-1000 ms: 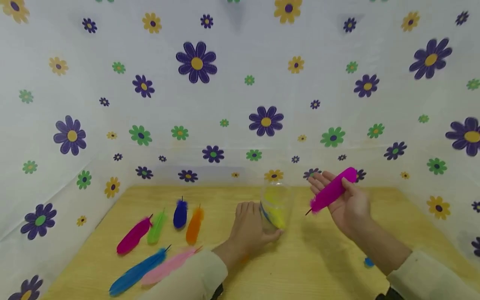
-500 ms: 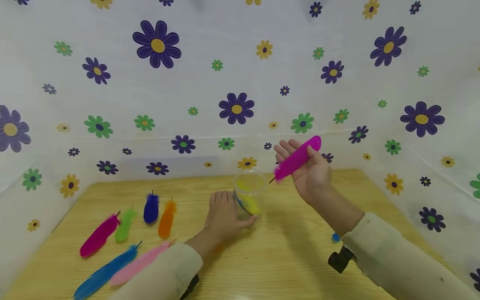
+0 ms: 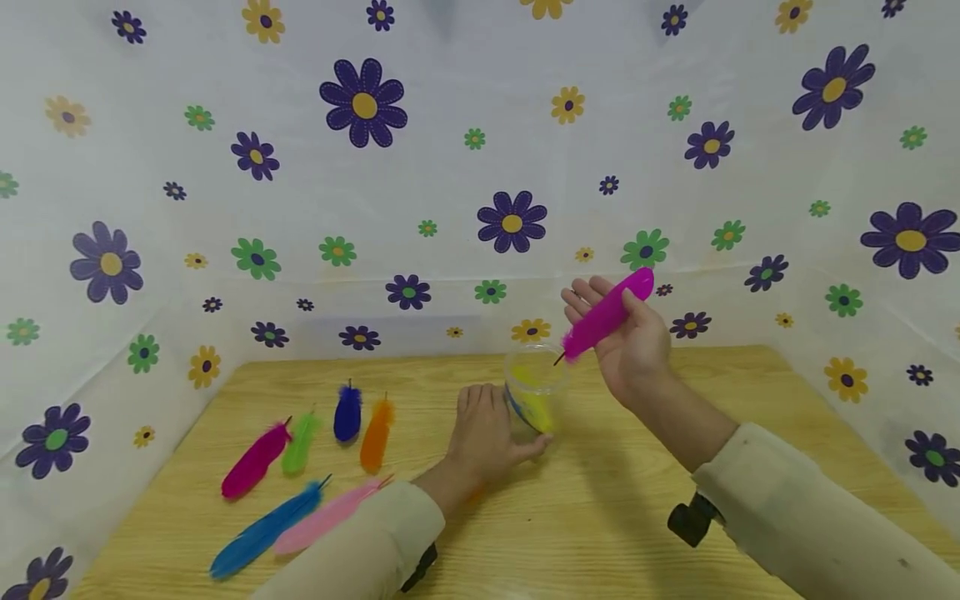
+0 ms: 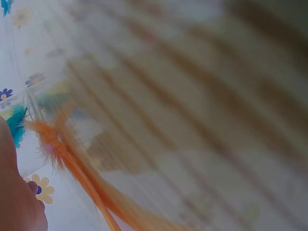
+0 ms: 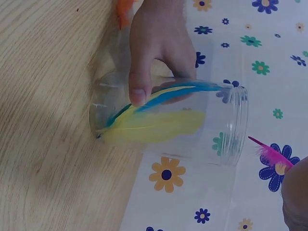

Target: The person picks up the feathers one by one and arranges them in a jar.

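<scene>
A clear jar (image 3: 537, 392) stands on the table, with yellow and blue feathers (image 5: 159, 126) inside. My left hand (image 3: 483, 437) grips its left side, thumb across the front; the right wrist view shows that hand (image 5: 161, 43) round the jar (image 5: 190, 149). My right hand (image 3: 630, 342) is raised just right of the jar, palm up, the thumb pinning a magenta feather (image 3: 609, 315) against it. The quill points down-left, near the jar's rim. In the right wrist view, the magenta feather's tip (image 5: 272, 155) is outside the jar's mouth.
On the wooden table (image 3: 585, 533), to the left, lie a dark pink feather (image 3: 255, 462) and green (image 3: 301, 444), dark blue (image 3: 347, 415), orange (image 3: 377, 435), blue (image 3: 266, 532) and light pink (image 3: 326, 518) ones. An orange feather (image 4: 86, 173) lies by my left hand. Flowered cloth (image 3: 420, 183) surrounds the table.
My right hand has moved left with the magenta feather, bringing the quill closer to the jar's rim. My left hand keeps its grip on the jar. The head view has shifted.
</scene>
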`<state>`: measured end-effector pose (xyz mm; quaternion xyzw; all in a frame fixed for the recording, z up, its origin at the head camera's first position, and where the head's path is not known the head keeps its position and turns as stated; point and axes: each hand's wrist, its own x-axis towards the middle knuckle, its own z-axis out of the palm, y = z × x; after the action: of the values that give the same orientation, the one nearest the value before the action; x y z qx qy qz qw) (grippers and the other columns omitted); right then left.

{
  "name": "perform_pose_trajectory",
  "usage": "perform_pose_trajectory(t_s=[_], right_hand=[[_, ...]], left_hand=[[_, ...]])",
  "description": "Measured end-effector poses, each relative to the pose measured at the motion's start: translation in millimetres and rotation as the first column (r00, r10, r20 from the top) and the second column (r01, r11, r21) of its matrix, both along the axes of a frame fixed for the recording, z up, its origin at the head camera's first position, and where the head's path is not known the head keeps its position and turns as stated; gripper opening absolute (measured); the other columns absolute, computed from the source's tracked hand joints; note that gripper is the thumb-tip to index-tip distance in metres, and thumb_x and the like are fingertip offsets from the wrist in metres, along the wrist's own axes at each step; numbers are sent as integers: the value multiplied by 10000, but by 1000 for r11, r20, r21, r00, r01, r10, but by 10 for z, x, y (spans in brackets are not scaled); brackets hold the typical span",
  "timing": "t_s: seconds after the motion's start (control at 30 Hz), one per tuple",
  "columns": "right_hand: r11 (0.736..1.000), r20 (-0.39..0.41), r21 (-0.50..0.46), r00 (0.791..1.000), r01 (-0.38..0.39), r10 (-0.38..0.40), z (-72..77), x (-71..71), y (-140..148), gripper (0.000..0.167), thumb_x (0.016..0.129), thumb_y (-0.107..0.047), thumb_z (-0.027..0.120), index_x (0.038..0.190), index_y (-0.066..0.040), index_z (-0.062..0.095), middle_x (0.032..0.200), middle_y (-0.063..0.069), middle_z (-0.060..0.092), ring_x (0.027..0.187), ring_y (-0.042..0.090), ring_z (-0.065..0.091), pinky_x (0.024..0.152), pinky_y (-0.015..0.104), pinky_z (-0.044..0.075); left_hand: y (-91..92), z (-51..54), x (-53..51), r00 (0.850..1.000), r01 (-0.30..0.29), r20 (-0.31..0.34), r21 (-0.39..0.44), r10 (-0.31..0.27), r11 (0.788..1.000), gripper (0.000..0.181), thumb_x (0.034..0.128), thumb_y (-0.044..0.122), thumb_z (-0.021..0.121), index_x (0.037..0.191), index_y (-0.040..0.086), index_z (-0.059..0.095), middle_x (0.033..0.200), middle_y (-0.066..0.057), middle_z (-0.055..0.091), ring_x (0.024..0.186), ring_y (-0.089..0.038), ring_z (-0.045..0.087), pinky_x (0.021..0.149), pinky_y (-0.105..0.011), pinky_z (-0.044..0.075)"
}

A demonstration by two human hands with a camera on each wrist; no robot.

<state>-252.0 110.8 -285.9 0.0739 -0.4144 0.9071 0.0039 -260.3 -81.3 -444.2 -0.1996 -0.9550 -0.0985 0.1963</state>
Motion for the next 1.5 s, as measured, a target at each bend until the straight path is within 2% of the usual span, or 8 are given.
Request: perform_pose_trajectory(t_s=[0.3,0.47,0.7,0.9,1.03,1.1,1.2,1.5], right_hand=[[991,-8,127,999,47,-46,-83,-85,-164,509,1097,-258,229,1529,-4,314,1553,146,430,1388,310,483,1107,377,420],[980,-56,188,997,59,-49,-166,-117,-243,490,1097,-211,237,1510,35,334,1531,191,445,1383,333,482,1113,396,410],[933,-167,353,986,65,-5,-278,-85,-268,503,1101,-223,241,1516,53,315,1535,184,441,1399,303,467,1123,366,397],[912,-228,403,973,71,25,-311,-50,-249,520,1104,-262,266,1505,65,323,1532,193,440,1400,291,466,1122,350,397],[885,-259,458,965,83,44,-342,-51,-212,536,1103,-283,275,1510,63,319,1538,187,434,1408,287,457,1114,340,399],[863,-287,495,956,102,52,-362,-56,-173,542,1104,-289,279,1512,66,315,1542,191,425,1418,291,442,1117,337,391],[813,-348,559,936,163,52,-402,-58,-101,532,1101,-278,289,1507,64,331,1540,191,426,1427,291,425,1119,310,379],[563,-542,724,834,398,107,-516,-19,101,456,1079,-158,356,1501,8,398,1537,134,443,1451,279,388,1100,132,323]], left_hand=[[10,14,-21,1000,-8,7,28,8,1000,924,778,793,588,1235,-8,523,1001,-81,553,967,-250,441,986,-424,326],[3,0,-12,1000,-6,1,33,6,999,911,777,778,607,1231,-7,522,996,-84,549,955,-251,433,979,-426,326],[4,-14,3,1000,-7,-6,29,8,1000,884,782,778,604,1207,8,516,996,-85,544,956,-254,429,979,-427,323],[6,-20,-2,999,-10,-39,3,10,1000,873,782,784,595,1164,1,537,976,-90,553,937,-257,431,957,-422,329],[8,-14,1,999,-11,-46,-2,11,1000,871,786,782,591,1157,-5,542,968,-96,553,929,-260,430,940,-420,328],[10,-10,1,999,-14,-39,-10,14,1000,877,791,790,575,1160,-5,542,974,-96,554,932,-259,431,941,-419,329],[9,-5,1,999,-19,-28,-24,19,1000,893,799,805,543,1173,-6,542,988,-94,559,943,-257,435,949,-418,328],[13,-12,-10,999,-25,-36,-38,24,999,913,797,826,510,1154,-14,551,945,-86,546,920,-252,425,945,-414,331]])
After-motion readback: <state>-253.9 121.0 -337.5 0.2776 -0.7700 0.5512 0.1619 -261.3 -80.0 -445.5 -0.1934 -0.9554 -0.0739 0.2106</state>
